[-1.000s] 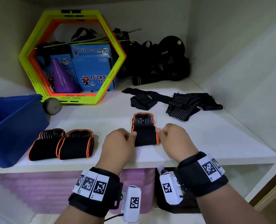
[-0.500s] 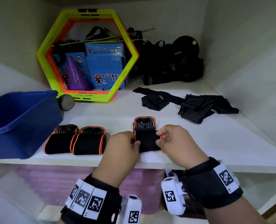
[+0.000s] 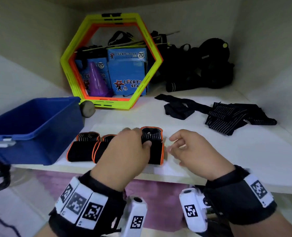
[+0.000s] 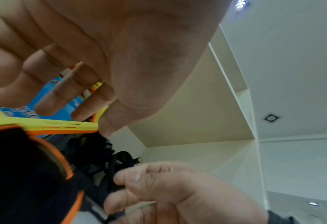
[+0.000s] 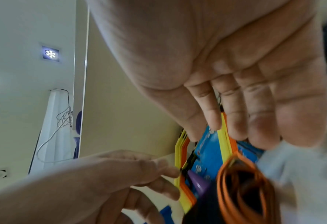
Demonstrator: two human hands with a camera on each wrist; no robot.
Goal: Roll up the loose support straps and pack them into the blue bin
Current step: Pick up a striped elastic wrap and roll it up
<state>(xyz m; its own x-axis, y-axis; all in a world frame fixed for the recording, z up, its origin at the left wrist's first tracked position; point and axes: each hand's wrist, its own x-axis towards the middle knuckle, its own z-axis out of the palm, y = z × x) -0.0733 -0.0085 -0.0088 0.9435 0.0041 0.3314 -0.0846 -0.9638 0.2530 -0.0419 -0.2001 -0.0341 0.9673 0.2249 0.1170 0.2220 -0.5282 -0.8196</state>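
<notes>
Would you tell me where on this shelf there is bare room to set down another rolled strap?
Bare shelf lies right of the right hand, in front of the striped straps. A second bare strip runs between the rolled straps and the hexagon rings. It is crowded at the front left, where the rolls sit close beside the blue bin, and along the back.

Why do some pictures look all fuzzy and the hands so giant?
Head view: sharp, evenly lit, though the wide lens bends the shelf edges. Left wrist view: the left hand is too close, so it looks huge and soft. Right wrist view: the rolled strap is smeared, and a ceiling lamp glares.
</notes>
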